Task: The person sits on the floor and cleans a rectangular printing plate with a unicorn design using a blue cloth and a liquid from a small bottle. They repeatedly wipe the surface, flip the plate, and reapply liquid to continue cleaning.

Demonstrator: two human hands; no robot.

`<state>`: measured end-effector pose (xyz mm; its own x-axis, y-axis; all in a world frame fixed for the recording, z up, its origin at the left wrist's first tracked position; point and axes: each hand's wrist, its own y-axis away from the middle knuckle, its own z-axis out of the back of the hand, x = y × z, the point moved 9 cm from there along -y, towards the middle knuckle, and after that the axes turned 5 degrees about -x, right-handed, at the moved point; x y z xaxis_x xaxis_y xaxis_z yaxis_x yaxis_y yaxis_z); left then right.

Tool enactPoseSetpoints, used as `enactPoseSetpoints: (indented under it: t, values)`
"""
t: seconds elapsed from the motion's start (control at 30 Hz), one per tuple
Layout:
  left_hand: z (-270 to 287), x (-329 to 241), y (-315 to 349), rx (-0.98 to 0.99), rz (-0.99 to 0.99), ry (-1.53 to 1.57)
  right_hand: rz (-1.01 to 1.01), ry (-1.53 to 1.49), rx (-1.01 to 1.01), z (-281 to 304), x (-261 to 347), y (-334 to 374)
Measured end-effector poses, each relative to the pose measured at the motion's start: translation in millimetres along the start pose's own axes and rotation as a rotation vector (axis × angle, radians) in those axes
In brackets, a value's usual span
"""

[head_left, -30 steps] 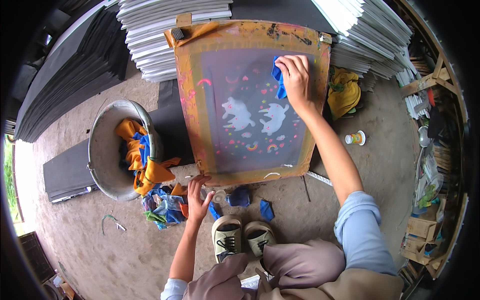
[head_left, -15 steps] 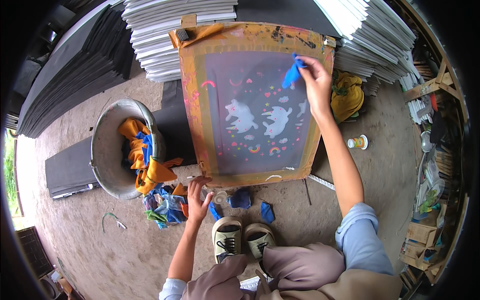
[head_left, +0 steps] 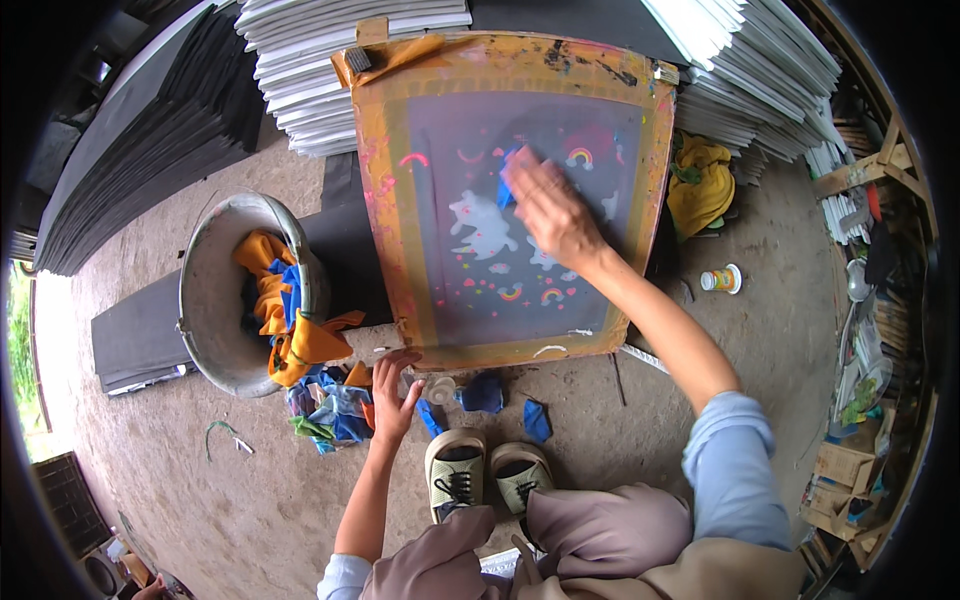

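Across the concrete floor (head_left: 250,505) we see a grey bucket (head_left: 212,315), a heap of coloured rags (head_left: 342,412), blue cloth scraps (head_left: 482,393), a tipped cup (head_left: 721,279) and our laced shoes (head_left: 456,476).

Grey-brown concrete floor (head_left: 200,490), wooden shelving (head_left: 850,178) at right, bright daylight (head_left: 50,345) at left

Near the centre, the screen (head_left: 518,270) looks smooth, taut and satiny; its frame (head_left: 480,65) is covered with orange-brown film or tape, shiny at 11 o'clock, paint-crusted at 12. The blue rag (head_left: 506,190) is soft cloth, its texture blurred. At 9 o'clock, a dull, scuffed grey bucket (head_left: 205,320), apparently metal, holds matt, crumpled orange cloth (head_left: 262,252). A smooth plastic cup (head_left: 718,280) lies at 3, matt cardboard (head_left: 842,462) at 4, rough concrete floor (head_left: 260,500) at 7, matt black sheets (head_left: 140,150) at 10.
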<state>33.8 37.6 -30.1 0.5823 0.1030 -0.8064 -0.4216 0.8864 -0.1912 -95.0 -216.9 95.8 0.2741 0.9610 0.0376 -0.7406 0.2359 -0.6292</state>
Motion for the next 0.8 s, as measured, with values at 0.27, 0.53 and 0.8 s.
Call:
enactPoseSetpoints:
  t: [0.27,0.53,0.8]
  values:
    - [0.7,-2.6,-2.9,-0.02,-0.008,0.014,-0.07,0.103,0.008,1.6,-19.0,-19.7]
    - [-0.8,-1.0,-2.1,-0.011,-0.021,0.002,-0.015,-0.169,0.057,-23.7,12.5,-21.7]
    - [-2.8,-5.9,-4.1,-0.015,0.023,-0.009,0.022,-0.094,0.116,-16.9,14.3,-26.9]
